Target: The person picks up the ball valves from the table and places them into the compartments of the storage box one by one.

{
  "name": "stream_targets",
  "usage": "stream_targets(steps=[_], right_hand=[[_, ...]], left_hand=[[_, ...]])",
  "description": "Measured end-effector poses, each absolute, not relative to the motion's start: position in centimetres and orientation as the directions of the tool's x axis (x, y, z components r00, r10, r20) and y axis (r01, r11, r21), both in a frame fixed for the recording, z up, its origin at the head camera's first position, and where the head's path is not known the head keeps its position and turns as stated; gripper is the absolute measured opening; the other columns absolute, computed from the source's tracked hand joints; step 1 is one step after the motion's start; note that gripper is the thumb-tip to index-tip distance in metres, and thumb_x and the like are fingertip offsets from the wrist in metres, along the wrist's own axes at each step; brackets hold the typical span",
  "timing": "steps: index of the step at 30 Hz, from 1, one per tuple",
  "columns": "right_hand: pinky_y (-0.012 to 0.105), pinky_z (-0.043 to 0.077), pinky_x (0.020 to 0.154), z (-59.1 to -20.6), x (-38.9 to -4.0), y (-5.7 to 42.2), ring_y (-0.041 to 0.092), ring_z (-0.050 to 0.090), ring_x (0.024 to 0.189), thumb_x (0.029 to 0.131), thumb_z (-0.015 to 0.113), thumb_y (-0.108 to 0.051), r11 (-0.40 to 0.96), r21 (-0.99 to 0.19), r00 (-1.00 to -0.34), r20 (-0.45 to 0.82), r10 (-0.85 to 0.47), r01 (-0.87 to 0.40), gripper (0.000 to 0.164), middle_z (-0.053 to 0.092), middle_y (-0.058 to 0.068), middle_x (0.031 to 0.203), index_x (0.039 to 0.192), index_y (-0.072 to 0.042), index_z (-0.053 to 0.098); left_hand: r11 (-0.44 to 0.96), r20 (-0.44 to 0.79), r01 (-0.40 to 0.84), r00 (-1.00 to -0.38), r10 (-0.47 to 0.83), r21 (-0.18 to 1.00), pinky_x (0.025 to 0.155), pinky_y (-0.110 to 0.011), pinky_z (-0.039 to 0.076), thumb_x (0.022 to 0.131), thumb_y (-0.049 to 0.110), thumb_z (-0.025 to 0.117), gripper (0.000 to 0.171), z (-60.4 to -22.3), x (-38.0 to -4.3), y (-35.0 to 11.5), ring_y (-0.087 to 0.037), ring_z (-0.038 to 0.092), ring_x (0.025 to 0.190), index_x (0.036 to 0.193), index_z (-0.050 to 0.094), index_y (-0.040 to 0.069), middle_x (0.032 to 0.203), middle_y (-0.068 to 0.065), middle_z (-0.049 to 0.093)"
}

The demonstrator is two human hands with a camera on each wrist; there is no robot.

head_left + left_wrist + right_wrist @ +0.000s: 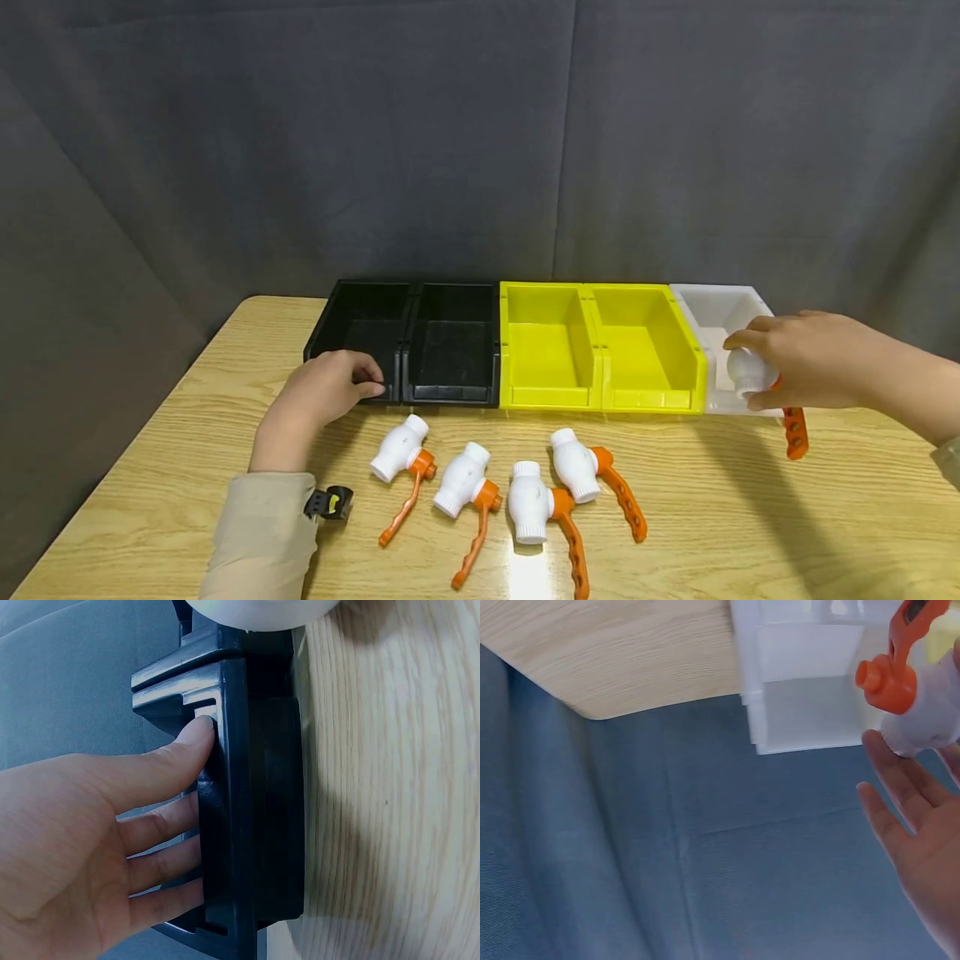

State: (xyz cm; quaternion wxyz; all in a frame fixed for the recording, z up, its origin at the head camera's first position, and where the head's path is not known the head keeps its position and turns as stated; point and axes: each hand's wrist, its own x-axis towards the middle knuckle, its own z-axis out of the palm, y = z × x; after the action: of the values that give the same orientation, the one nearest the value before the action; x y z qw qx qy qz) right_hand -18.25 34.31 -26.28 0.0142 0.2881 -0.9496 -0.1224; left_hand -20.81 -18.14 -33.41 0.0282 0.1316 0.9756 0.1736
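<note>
My right hand (813, 358) grips a white ball valve (748, 371) with an orange lever handle (796, 433), over the front of the white bin (693, 293) at the right end of the row. In the right wrist view the valve (928, 705) sits at my fingertips with its lever upward in the picture. At the other end, my left hand (326, 385) pinches the front rim of the leftmost black bin (238, 825), the thumb on one side of the rim and fingers on the other. Several more ball valves (462, 481) lie in front of the bins.
Another black bin (491, 397) and two yellow bins (551, 400) stand side by side between the end bins. All rest on a wood-grain table (172, 467) before a dark grey curtain (450, 142). The table's back edge runs close behind the bins.
</note>
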Motion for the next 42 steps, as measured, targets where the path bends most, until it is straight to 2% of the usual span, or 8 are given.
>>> stream_targets(steps=[6,16,42], right_hand=[[0.047,0.052,0.077,-26.1,-19.1,35.3,0.016,0.062,0.081,0.064,0.092,-0.039,0.794,0.247,-0.822,-0.015,-0.570,-0.555,0.063,0.066,0.002,0.104,0.114,-0.009,0.069],[0.052,0.050,0.083,-26.1,-21.0,35.8,0.024,0.064,0.091,0.067,0.090,-0.038,0.797,0.227,-0.817,0.015,-0.577,-0.559,0.061,0.066,0.005,0.109,0.115,-0.008,0.068],[0.059,0.047,0.088,-27.2,-25.0,36.7,0.036,0.061,0.100,0.068,0.091,-0.025,0.849,0.202,-0.872,-0.061,-0.486,-0.488,0.065,0.063,0.015,0.113,0.122,-0.003,0.064]], left_hand=[[0.907,-0.010,0.242,-0.965,0.261,0.345,0.077,-0.046,0.050,0.091,0.019,0.073,0.010,-33.3,-20.8,-18.1,-0.021,0.062,0.082,0.098,0.074,0.012,0.091,-0.002,0.069],[0.911,-0.008,0.236,-0.967,0.253,0.338,0.079,-0.047,0.050,0.091,0.019,0.073,0.011,-33.0,-20.6,-18.2,-0.022,0.062,0.083,0.099,0.074,0.011,0.092,-0.004,0.070],[0.913,-0.023,0.227,-0.968,0.250,0.338,0.078,-0.046,0.050,0.092,0.019,0.072,0.012,-33.0,-20.4,-18.1,-0.022,0.062,0.083,0.101,0.074,0.011,0.093,-0.004,0.070]])
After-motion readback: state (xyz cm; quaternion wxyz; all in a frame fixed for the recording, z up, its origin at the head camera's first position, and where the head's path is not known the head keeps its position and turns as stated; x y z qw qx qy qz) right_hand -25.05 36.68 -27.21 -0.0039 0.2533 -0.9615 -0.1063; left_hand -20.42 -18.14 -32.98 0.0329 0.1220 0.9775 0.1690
